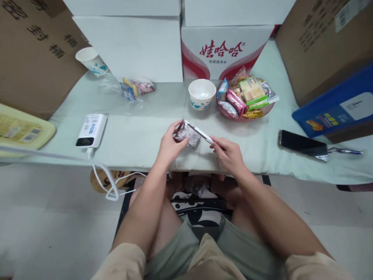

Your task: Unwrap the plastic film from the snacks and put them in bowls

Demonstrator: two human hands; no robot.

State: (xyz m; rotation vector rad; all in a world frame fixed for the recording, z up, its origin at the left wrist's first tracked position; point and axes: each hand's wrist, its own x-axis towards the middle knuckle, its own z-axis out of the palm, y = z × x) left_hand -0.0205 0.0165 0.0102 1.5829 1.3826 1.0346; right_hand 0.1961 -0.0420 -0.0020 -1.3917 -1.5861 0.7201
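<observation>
My left hand point(171, 143) pinches a small dark-brown packet point(186, 133) with shiny clear wrapping, just above the table's front edge. Between the fingers of my right hand point(229, 152) is a slim white stick-like tool point(203, 134) with a darker tip. That tip lies across the top of the packet; whether it cuts in or only touches, I cannot tell. Beyond my hands a white paper cup point(202, 94) with blue leaf prints stands upright. Beside it, a reddish bowl point(246, 118) holds several wrapped snacks point(247, 95).
A white power bank point(91, 130) with a cable lies to the left, near wrapped snacks point(136, 88) and another paper cup point(91, 60). On the right are a phone point(303, 144) and a blue container point(338, 103). White boxes point(225, 50) line the back; brown cartons flank both sides.
</observation>
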